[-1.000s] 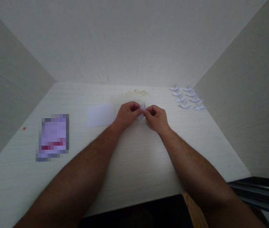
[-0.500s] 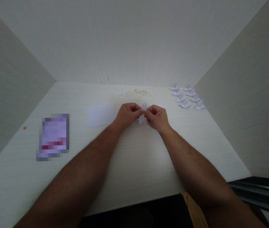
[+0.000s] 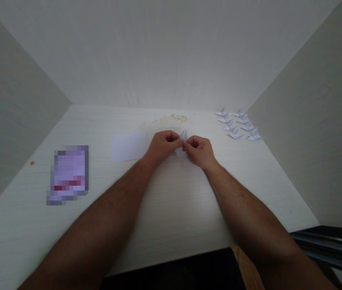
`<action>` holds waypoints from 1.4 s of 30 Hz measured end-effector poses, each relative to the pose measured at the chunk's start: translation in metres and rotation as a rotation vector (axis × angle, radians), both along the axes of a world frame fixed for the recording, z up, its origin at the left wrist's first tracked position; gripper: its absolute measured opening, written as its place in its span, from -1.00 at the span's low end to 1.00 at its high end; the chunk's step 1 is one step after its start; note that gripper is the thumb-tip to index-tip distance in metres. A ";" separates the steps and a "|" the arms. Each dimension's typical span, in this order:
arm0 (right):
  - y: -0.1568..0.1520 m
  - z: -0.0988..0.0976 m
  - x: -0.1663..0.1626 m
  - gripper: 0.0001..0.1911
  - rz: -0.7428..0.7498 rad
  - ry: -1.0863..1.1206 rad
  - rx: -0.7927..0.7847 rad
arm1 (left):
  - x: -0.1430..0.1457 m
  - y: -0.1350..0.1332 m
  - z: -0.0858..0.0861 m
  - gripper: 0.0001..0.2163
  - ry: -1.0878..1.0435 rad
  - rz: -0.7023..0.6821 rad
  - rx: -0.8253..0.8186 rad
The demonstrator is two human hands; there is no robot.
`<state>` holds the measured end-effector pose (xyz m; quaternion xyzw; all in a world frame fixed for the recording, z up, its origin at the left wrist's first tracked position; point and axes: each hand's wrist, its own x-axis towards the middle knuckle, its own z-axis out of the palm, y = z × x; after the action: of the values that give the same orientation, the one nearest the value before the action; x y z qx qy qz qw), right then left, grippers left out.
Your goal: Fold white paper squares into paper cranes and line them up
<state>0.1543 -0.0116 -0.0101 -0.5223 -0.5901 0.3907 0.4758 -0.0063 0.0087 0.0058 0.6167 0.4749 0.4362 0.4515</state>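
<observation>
A small folded white paper (image 3: 183, 135) with two upright points stands between my hands over the middle of the table. My left hand (image 3: 165, 146) pinches it from the left with thumb and fingers. From the right, my right hand (image 3: 199, 150) pinches its edge, with the other fingers curled in. The fingertips hide much of the paper's middle, and its lower part shows faintly below them. Left of my left hand lies a stack or sheet of plain white paper (image 3: 128, 146).
Several white origami cranes (image 3: 237, 124) sit in two rows at the back right. A blurred purple packet (image 3: 69, 171) lies at the left, near a small red spot (image 3: 32, 163). Walls (image 3: 171, 52) enclose the table's back and sides. Brownish marks (image 3: 174, 118) stain the table's back.
The fingers of my right hand have shifted slightly downward along the folded paper, and less of its lower part shows. My left hand stays almost still.
</observation>
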 end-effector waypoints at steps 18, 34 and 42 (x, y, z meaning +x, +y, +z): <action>0.001 0.003 -0.001 -0.77 -0.129 0.093 0.035 | 0.002 0.001 -0.006 -0.74 0.060 -0.078 0.067; 0.002 0.002 -0.001 -0.82 -0.124 0.138 0.030 | 0.002 -0.001 -0.005 -0.77 0.122 -0.056 0.102; 0.004 0.000 0.002 -0.83 -0.095 0.213 0.025 | 0.001 -0.001 -0.004 -0.80 0.113 -0.079 0.096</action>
<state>0.1563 -0.0079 -0.0098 -0.4992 -0.5158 0.4134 0.5603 -0.0050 0.0077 0.0014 0.6794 0.4534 0.4049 0.4109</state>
